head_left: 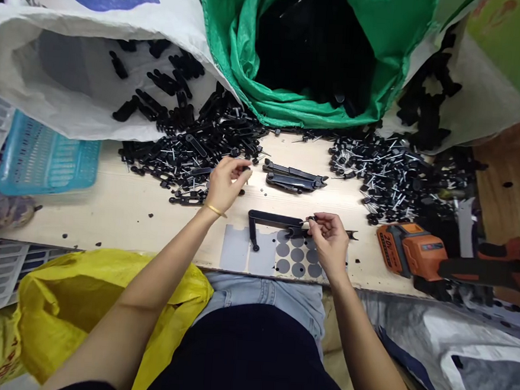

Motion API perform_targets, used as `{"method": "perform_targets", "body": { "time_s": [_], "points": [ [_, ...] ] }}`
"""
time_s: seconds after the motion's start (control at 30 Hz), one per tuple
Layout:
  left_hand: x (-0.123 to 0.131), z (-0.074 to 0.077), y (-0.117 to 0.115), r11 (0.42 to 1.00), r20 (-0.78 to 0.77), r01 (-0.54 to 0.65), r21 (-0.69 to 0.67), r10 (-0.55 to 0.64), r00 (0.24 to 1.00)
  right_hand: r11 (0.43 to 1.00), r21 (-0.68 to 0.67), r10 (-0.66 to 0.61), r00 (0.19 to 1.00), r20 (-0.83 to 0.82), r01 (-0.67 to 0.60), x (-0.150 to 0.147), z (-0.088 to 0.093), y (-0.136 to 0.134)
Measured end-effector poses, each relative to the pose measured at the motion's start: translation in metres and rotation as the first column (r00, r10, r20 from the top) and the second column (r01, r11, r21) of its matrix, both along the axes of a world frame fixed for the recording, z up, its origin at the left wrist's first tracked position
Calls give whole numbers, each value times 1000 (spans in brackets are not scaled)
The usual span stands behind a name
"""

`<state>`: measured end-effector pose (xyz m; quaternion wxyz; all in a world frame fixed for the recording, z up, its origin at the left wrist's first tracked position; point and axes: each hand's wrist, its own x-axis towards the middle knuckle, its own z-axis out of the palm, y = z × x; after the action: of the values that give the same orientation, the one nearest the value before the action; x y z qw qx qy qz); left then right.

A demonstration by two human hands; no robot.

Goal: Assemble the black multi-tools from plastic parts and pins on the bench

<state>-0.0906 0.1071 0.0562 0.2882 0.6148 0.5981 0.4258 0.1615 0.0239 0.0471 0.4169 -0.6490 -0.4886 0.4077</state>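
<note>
My left hand (pixel 224 185) is raised over the wooden table, thumb and fingers pinched on a small dark-headed screw (pixel 247 171) mostly hidden by the fingertips. Lower and to the right, my right hand (pixel 331 243) pinches another black-headed screw (pixel 310 219), its thin shank pointing left. That screw is held at the jointed black plastic arm (pixel 276 219), which lies bent on the table; whether they touch I cannot tell. Beyond it lie folded black arms (pixel 294 178), side by side. Under the jointed arm is a sheet of grey round stickers (pixel 298 255).
A heap of black parts and screws (pixel 187 148) lies left, a pile of black-headed screws (pixel 390 174) right. White (pixel 106 27) and green (pixel 230 44) sacks stand behind. An orange power tool (pixel 416 247) is at right, a blue basket (pixel 49 156) left, a yellow bag (pixel 71 277) below.
</note>
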Motion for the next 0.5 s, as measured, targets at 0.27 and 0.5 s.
{"method": "perform_targets", "body": {
  "time_s": [0.27,0.5],
  "points": [
    [3,-10,-62,952,536,47,-302,129,834,905,140,242,757,607,-401,2,8,1],
    [1,-21,-68,966,348,54,-255,40,937,870,120,247,634,733,-478,3,-13,-3]
  ]
}}
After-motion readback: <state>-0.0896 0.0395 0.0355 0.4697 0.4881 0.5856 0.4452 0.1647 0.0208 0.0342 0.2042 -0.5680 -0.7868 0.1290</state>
